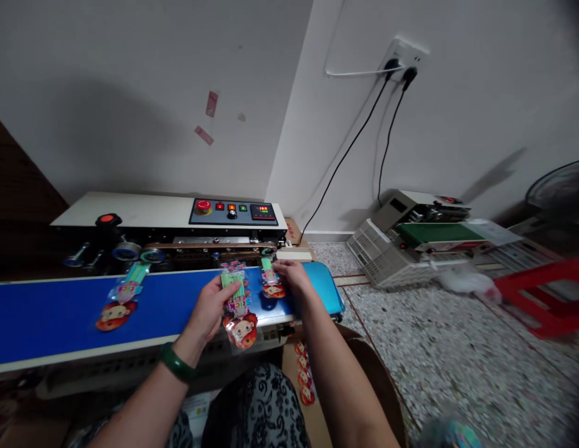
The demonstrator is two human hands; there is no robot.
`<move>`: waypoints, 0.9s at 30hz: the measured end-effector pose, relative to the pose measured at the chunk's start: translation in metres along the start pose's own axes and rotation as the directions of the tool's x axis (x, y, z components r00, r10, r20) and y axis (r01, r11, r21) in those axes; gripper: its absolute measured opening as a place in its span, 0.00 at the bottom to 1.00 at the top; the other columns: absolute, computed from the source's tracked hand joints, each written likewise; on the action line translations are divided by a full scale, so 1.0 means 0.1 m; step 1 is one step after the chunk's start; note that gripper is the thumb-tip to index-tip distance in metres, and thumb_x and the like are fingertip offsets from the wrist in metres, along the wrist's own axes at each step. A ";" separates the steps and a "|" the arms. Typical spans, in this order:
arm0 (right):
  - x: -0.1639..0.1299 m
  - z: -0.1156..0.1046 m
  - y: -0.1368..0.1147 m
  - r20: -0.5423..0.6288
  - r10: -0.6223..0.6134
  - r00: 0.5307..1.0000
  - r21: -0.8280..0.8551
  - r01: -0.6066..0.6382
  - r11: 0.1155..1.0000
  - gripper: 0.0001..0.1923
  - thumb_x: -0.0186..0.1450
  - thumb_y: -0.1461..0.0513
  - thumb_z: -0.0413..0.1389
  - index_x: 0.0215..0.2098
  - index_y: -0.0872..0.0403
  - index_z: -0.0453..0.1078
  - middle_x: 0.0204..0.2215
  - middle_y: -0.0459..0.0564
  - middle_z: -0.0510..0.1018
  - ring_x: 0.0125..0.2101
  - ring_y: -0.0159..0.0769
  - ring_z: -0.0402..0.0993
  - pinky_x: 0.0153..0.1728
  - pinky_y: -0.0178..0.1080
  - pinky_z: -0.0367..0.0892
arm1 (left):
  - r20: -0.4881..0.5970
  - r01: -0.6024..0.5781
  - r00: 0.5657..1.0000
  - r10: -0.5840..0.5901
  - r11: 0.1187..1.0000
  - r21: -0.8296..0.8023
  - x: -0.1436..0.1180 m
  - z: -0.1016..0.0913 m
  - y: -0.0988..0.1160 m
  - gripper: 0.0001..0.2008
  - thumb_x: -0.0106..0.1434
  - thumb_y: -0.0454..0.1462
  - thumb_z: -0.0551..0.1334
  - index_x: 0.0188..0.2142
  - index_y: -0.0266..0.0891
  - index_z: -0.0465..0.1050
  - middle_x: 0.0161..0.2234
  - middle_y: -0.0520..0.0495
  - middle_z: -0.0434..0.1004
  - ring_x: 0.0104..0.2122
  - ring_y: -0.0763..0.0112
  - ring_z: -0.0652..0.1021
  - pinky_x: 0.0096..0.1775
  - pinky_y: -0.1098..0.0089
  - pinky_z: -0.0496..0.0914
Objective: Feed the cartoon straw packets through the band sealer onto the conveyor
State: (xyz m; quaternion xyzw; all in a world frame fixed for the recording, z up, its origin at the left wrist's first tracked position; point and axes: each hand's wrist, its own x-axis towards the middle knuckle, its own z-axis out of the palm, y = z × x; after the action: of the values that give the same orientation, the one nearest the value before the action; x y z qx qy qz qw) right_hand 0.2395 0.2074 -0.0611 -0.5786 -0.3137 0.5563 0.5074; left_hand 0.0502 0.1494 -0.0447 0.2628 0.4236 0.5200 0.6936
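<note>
My left hand (210, 308) grips a clear cartoon-printed packet (238, 311) of green sticks, held over the front edge of the blue conveyor belt (47, 314). My right hand (293, 277) rests its fingers on a second such packet (271, 283) lying on the belt with its top toward the sealer's rail. A third packet (121, 302) lies further left on the belt. The belt belongs to a continuous band sealer (144, 214) whose control panel (233, 213) has a red button and a lit display. I wear a green bangle on the left wrist.
A cardboard box (317, 386) with more packets sits under the belt's right end, by my knees. On the speckled floor to the right lie another sealer (420, 239), a red plastic stool (546, 292) and a fan (563, 186). Cables run to a wall socket (404, 62).
</note>
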 end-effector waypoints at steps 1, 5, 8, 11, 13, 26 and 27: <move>-0.05 0.06 0.01 -0.034 -0.053 0.998 -0.011 0.053 0.999 0.11 0.43 0.63 0.62 0.23 0.57 0.66 0.15 0.42 0.70 0.15 0.27 0.65 0.18 0.31 0.62 | -0.013 -0.011 1.000 0.011 1.000 -0.003 0.01 0.00 0.00 0.16 0.45 0.35 0.68 0.35 0.36 0.70 0.28 0.47 0.78 0.24 0.68 0.77 0.27 0.67 0.73; -0.42 0.37 0.20 0.100 -0.179 0.979 -0.048 0.184 0.982 0.21 0.44 0.59 0.63 0.35 0.54 0.66 0.24 0.44 0.74 0.23 0.30 0.71 0.22 0.32 0.66 | -0.045 -0.056 0.997 0.055 0.998 -0.022 0.01 0.02 -0.02 0.18 0.43 0.35 0.69 0.35 0.36 0.70 0.29 0.48 0.78 0.25 0.67 0.77 0.29 0.68 0.73; -0.65 0.51 0.37 0.252 -0.138 0.958 -0.023 0.149 0.989 0.22 0.41 0.60 0.65 0.34 0.54 0.67 0.26 0.45 0.76 0.26 0.32 0.72 0.27 0.34 0.67 | -0.015 -0.065 0.998 0.064 0.997 -0.045 -0.01 0.06 -0.01 0.17 0.44 0.37 0.69 0.34 0.36 0.70 0.28 0.49 0.78 0.27 0.68 0.78 0.29 0.72 0.72; -0.65 0.40 0.39 0.104 -0.173 0.979 0.047 0.169 0.985 0.14 0.44 0.60 0.63 0.27 0.55 0.67 0.24 0.45 0.76 0.24 0.31 0.71 0.27 0.33 0.67 | -0.047 -0.045 0.998 0.042 0.998 -0.051 -0.03 0.06 0.01 0.16 0.47 0.40 0.67 0.35 0.37 0.70 0.28 0.48 0.78 0.28 0.66 0.78 0.27 0.71 0.72; -0.55 0.20 0.31 -0.040 -0.150 0.988 0.090 0.153 0.984 0.13 0.45 0.61 0.62 0.28 0.55 0.66 0.22 0.44 0.76 0.21 0.30 0.71 0.24 0.32 0.66 | -0.078 -0.030 0.997 0.029 0.999 -0.013 -0.03 0.04 0.02 0.16 0.48 0.41 0.66 0.36 0.37 0.69 0.29 0.47 0.78 0.28 0.65 0.78 0.26 0.69 0.73; -0.13 0.04 0.00 -0.080 -0.148 0.986 -0.130 0.137 0.982 0.08 0.48 0.59 0.60 0.25 0.54 0.68 0.15 0.43 0.72 0.15 0.28 0.65 0.17 0.32 0.62 | -0.070 -0.016 0.997 0.013 0.999 -0.044 -0.04 0.03 0.03 0.13 0.49 0.41 0.65 0.33 0.37 0.70 0.27 0.48 0.77 0.27 0.63 0.78 0.26 0.68 0.72; -0.23 0.09 0.05 -0.027 -0.171 0.985 -0.097 0.167 0.981 0.10 0.50 0.57 0.59 0.28 0.54 0.68 0.18 0.44 0.74 0.18 0.29 0.68 0.19 0.32 0.63 | -0.084 -0.044 0.996 0.039 0.998 -0.055 -0.03 0.02 0.03 0.12 0.48 0.39 0.66 0.31 0.36 0.71 0.28 0.48 0.78 0.29 0.64 0.78 0.29 0.68 0.72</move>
State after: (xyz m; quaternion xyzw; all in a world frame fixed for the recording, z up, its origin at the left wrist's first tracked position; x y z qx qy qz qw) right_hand 0.2253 0.1865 -0.0575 -0.5829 -0.3789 0.4854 0.5302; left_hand 0.0503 0.1472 -0.0407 0.2301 0.4317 0.5564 0.6717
